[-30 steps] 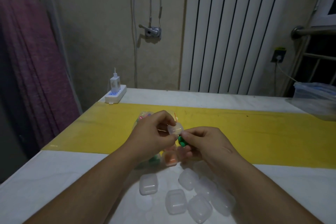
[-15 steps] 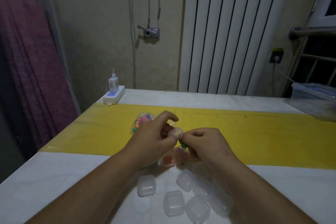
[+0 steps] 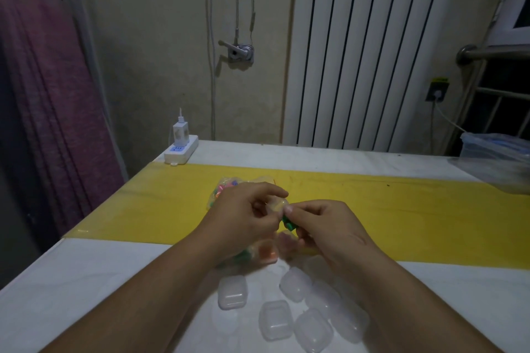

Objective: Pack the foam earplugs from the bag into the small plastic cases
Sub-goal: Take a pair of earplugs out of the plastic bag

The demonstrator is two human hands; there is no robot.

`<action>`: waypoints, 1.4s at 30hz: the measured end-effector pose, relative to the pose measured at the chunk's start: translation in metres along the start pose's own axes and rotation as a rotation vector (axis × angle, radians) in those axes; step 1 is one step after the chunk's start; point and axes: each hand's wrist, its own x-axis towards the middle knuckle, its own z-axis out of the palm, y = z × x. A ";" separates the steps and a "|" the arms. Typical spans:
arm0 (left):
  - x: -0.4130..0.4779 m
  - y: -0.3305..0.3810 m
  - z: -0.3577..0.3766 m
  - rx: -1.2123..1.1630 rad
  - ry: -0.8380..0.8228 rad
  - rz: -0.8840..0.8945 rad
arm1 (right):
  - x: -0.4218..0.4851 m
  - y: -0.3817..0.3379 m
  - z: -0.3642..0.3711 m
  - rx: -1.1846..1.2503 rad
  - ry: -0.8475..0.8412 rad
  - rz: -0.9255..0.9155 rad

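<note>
My left hand (image 3: 243, 215) holds a small clear plastic case (image 3: 278, 206) between thumb and fingers above the yellow strip. My right hand (image 3: 321, 228) pinches a green foam earplug (image 3: 287, 223) right beside the case. The clear bag of coloured earplugs (image 3: 226, 185) lies behind my left hand, mostly hidden. Under my hands stand cases with earplugs inside, one orange (image 3: 266, 252), one green (image 3: 241, 258). Several empty clear cases (image 3: 276, 319) lie on the white table near me.
A white power strip with a charger (image 3: 181, 149) sits at the table's far left corner. A clear plastic container (image 3: 496, 149) stands at the far right edge. A radiator and wall are behind the table (image 3: 86, 281); a purple curtain hangs at left.
Both hands have stayed close together over the yellow strip. The case has tilted lower in my left hand and the green earplug has come up against it.
</note>
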 end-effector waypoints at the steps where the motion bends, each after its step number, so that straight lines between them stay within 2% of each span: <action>1: 0.000 0.000 0.000 0.020 -0.005 0.003 | 0.000 0.000 0.000 -0.027 0.004 -0.009; 10: 0.000 -0.004 0.002 0.144 -0.059 0.012 | -0.005 -0.002 0.003 -0.110 0.043 -0.045; 13: 0.000 -0.002 0.004 0.141 -0.087 -0.016 | -0.002 0.004 0.003 -0.244 0.112 -0.070; 15: 0.000 0.004 0.003 0.051 -0.063 -0.042 | 0.003 0.006 -0.002 -0.297 0.154 -0.077; 19: 0.000 0.013 -0.008 -0.381 -0.019 -0.224 | 0.005 0.004 -0.012 -0.195 0.094 -0.076; 23: -0.001 0.013 -0.016 -0.449 -0.078 -0.296 | 0.008 0.008 -0.007 -0.037 0.057 -0.063; 25: -0.001 0.012 -0.014 -0.395 -0.092 -0.303 | 0.009 0.010 -0.006 -0.045 0.074 -0.066; 28: 0.000 0.006 -0.009 -0.206 -0.072 -0.213 | 0.008 0.008 -0.006 -0.007 0.116 -0.088; 33: 0.001 0.002 -0.006 -0.129 -0.015 -0.189 | 0.008 0.002 -0.006 0.158 0.235 -0.189; 37: 0.001 0.004 -0.005 -0.139 -0.021 -0.175 | 0.004 0.004 -0.001 0.038 0.192 -0.269; 42: 0.001 0.003 -0.005 -0.109 -0.027 -0.163 | 0.006 0.009 0.002 -0.242 0.246 -0.385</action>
